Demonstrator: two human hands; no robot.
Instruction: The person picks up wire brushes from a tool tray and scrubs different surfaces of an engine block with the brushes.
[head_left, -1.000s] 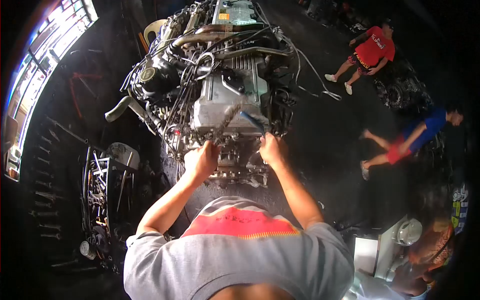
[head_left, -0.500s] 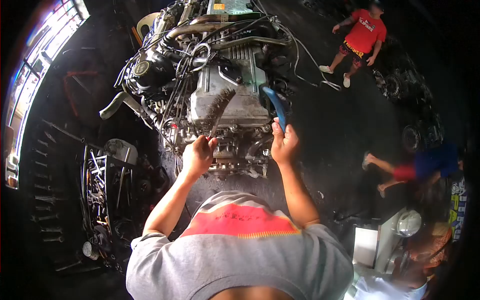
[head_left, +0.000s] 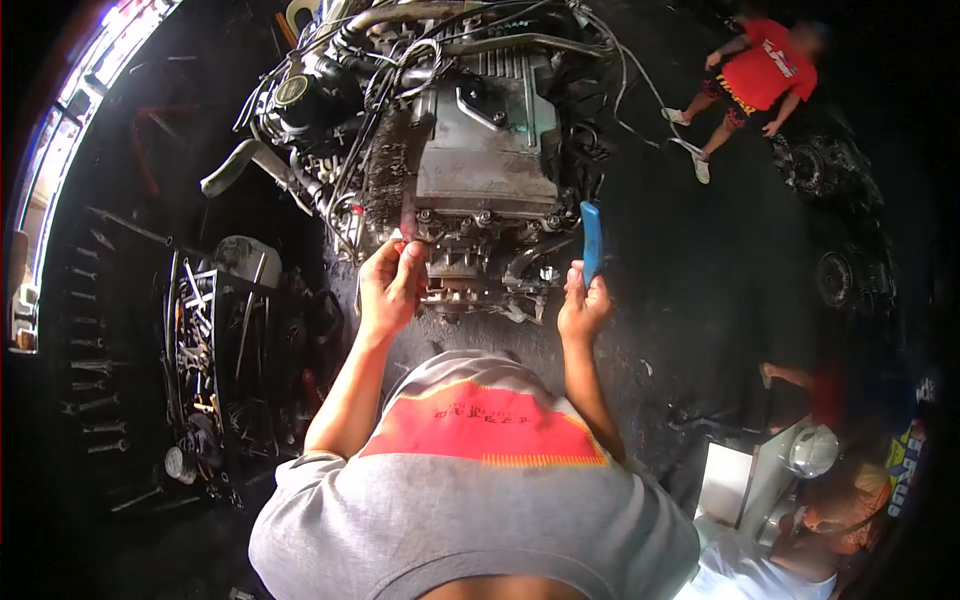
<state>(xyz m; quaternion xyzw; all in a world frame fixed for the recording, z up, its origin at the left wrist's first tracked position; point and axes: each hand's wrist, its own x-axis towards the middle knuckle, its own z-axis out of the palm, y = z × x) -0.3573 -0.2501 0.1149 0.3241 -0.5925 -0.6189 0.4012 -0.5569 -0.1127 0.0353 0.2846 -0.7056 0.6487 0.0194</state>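
Note:
My left hand [head_left: 390, 287] is closed on the handle of a dark-bristled brush [head_left: 388, 172], which points up and away from me. Its bristles overlap the left side of the engine's grey metal cover [head_left: 488, 165]; I cannot tell whether they touch it. My right hand [head_left: 584, 308] grips a slightly curved blue object [head_left: 592, 238], held upright to the right of the engine. Its lower end is hidden in my fingers, and its kind is not clear. Both hands are above the near end of the engine [head_left: 460, 265].
A tool rack [head_left: 215, 340] stands to my left, with several wrenches [head_left: 92, 367] beyond it. Cables [head_left: 625, 90] trail from the engine to the right. A person in a red shirt [head_left: 768, 65] stands back right; other people are at lower right, near a white panel [head_left: 726, 484].
The brush has moved left and stands more upright. My right hand has shifted slightly right and nearer with the blue object. The view has shifted, and the person in red appears farther right.

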